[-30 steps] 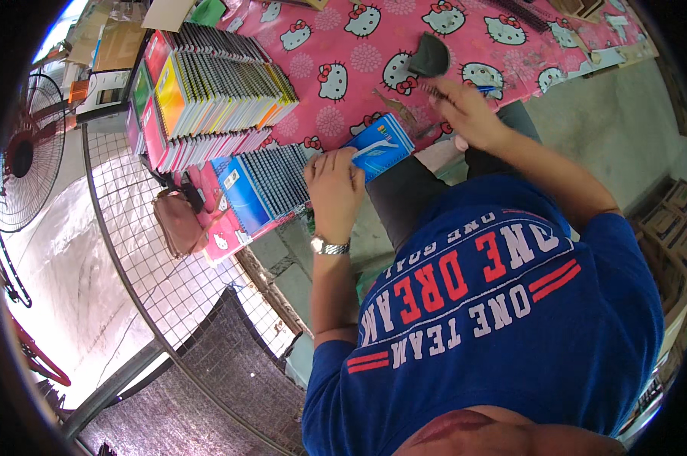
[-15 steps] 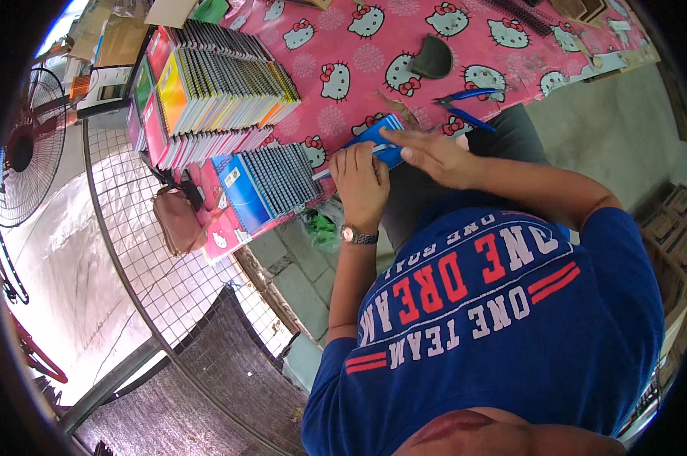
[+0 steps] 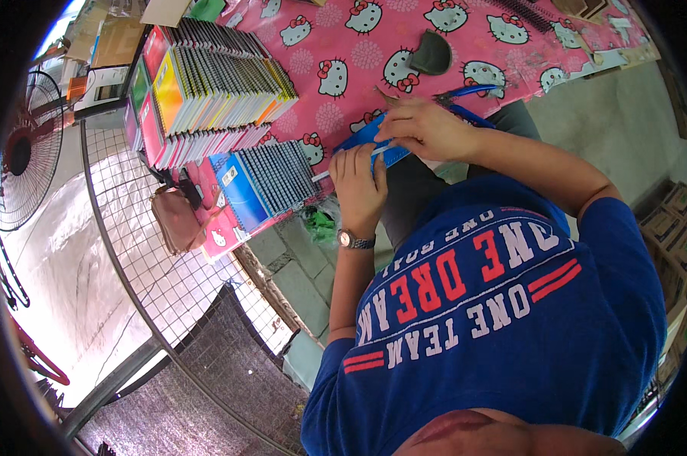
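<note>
Notebook stacks (image 3: 225, 87) on pink-covered table (image 3: 400, 38)

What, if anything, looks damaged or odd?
The pink table cover looks worn toward its right end: pale patches break the print. The left hand and right hand partly hide the blue notebook, so I can't judge it.

A blue, red-and-white-lettered T-shirt (image 3: 489, 327) and wristwatch (image 3: 354, 241) are worn.

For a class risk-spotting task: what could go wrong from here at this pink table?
The blue-handled cutters lie close to the right hand, which might brush them. The blue notebook partly under that hand seems to overhang the pink table and could slip. The stacked blue notebooks stand near the left hand; a bump might topple them.
</note>
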Demonstrator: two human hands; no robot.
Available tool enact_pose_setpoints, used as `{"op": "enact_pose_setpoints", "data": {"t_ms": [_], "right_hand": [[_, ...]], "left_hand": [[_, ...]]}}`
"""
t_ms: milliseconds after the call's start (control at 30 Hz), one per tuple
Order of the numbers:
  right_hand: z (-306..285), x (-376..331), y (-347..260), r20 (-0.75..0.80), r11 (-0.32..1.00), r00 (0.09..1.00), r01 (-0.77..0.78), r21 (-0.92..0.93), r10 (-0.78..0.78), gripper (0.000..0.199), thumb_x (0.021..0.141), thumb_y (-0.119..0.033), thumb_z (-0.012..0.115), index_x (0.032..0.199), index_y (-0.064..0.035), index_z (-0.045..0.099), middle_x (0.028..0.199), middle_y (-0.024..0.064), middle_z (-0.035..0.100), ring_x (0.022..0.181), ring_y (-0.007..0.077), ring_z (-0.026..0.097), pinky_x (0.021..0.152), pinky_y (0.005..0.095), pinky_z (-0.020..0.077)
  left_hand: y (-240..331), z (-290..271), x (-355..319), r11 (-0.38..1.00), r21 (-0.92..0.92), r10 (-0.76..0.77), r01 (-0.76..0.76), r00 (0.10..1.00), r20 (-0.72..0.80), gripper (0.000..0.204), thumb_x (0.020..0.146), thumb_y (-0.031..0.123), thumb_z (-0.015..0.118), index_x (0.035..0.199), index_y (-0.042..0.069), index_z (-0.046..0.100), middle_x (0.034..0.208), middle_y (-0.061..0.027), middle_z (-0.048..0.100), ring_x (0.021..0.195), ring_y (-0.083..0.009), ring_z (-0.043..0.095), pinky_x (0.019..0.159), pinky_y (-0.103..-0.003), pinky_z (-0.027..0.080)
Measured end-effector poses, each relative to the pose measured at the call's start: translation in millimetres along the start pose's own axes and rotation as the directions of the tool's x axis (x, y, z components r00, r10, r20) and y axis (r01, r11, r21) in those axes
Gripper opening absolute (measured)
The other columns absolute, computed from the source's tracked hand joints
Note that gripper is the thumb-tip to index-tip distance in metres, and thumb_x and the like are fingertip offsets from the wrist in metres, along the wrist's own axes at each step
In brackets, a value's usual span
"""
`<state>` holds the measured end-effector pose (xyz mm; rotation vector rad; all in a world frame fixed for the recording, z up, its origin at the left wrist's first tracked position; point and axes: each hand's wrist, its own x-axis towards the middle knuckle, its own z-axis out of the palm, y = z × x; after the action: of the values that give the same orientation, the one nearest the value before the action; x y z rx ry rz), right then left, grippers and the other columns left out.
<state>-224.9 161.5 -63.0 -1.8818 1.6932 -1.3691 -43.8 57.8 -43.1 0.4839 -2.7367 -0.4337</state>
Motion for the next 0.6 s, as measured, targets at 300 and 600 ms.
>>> {"op": "enact_pose_setpoints", "data": {"t_ms": [300,600], "right_hand": [[-4,-5,-11,0.094,0.995,0.991,-0.094,0.040,0.090,0.025,0.082,-0.008,0.066,0.107,-0.0073,0.065,0.101,0.0102,0.063,0.100,0.0325,0.060,0.084,0.0432,0.0495],[-15,4,-53,0.274,0.935,0.896,-0.315,-0.162,0.349,0.031,0.091,-0.022,0.057,0.118,-0.0091,0.049,0.096,0.0181,0.063,0.089,0.0364,0.064,0.071,0.0491,0.0499]], "left_hand": [[0,-2,4,1.000,0.024,0.014,-0.015,1.000,0.015,0.023,0.086,0.014,0.060,0.106,0.003,0.058,0.102,-0.0144,0.061,0.099,-0.0344,0.053,0.095,-0.047,0.037],[8,-6,-3,0.997,0.055,0.046,-0.048,0.998,0.040,0.028,0.082,0.015,0.063,0.107,0.004,0.056,0.102,-0.0124,0.061,0.098,-0.0332,0.053,0.095,-0.047,0.036]]}}
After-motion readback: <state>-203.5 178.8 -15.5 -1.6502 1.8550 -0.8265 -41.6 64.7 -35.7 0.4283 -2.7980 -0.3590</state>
